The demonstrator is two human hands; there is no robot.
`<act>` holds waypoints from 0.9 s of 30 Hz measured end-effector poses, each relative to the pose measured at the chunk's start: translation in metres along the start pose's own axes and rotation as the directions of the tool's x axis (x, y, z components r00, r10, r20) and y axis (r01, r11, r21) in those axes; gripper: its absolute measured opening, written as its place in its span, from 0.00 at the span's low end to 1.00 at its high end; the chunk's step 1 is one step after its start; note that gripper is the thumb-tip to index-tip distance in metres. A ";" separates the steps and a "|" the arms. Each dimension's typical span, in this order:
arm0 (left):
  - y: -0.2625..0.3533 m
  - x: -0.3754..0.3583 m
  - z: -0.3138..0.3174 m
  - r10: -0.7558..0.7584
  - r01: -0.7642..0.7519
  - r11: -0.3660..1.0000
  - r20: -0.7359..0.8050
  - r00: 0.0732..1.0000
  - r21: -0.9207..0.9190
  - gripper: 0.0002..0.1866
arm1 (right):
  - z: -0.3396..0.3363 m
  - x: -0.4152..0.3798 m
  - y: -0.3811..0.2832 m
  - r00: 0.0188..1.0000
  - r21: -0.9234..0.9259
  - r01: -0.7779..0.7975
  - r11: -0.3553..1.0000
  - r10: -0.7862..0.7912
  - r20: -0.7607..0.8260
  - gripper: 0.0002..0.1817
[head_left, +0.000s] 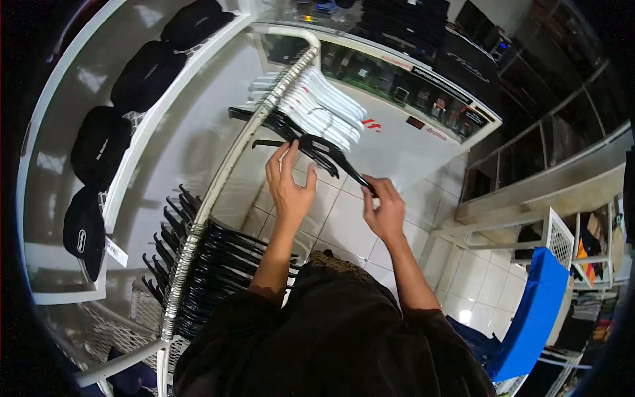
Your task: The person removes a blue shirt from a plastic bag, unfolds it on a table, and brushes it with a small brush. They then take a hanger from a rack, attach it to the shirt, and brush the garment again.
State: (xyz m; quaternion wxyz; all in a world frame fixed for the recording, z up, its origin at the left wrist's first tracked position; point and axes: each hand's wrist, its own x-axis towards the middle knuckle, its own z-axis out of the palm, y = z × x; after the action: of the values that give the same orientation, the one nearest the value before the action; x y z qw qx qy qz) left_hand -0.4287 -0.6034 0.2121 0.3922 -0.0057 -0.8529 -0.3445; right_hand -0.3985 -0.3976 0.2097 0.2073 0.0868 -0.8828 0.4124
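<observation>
Here, the right hand (385, 208) is clamped on one end of a black hanger (342, 161), while the left hand (291, 192), thumb and fingers apart, touches it near its hook. Beyond both hands, a glass-fronted display case (410, 149) holds small packages (438, 108), its red lettering (372, 125) ending "t."; left of them, black caps (99, 149) bear logos (81, 241) too small to read.

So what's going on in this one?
A person is handling a glossy black plastic hanger beside a white metal clothes rail. The right hand pinches one end; the left hand is open at its hook side. White hangers hang toward the rail's far end, more black hangers nearer the person.
</observation>
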 end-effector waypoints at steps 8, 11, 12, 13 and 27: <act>0.083 -0.029 0.057 0.358 -0.171 0.892 0.420 0.834 -0.419 0.20 | -0.152 -0.091 0.047 0.980 -0.211 -0.053 0.976 0.011 -0.199 0.18; 0.153 -0.059 0.081 0.494 -0.226 0.810 0.422 0.760 -0.542 0.22 | -0.187 -0.124 0.050 0.938 -0.403 -0.143 0.904 -0.007 -0.348 0.23; 0.176 -0.072 0.088 0.531 -0.231 0.783 0.428 0.731 -0.578 0.22 | -0.195 -0.137 0.058 0.897 -0.381 -0.213 0.900 0.025 -0.441 0.24; 0.196 -0.085 0.096 0.564 -0.234 0.761 0.439 0.700 -0.606 0.23 | -0.210 -0.150 0.061 0.872 -0.426 -0.244 0.871 0.004 -0.490 0.25; 0.421 -0.242 0.149 0.929 0.109 0.303 0.319 0.187 -0.947 0.13 | -0.362 -0.348 0.066 0.503 -0.472 -0.731 0.492 -0.079 -0.861 0.24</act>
State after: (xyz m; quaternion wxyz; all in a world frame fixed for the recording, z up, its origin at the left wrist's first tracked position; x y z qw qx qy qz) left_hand -0.2424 -0.1306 0.2265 -0.1088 -0.6687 -0.5560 -0.4814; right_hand -0.0005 -0.0843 0.2193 0.4962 -0.4091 -0.7657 -0.0105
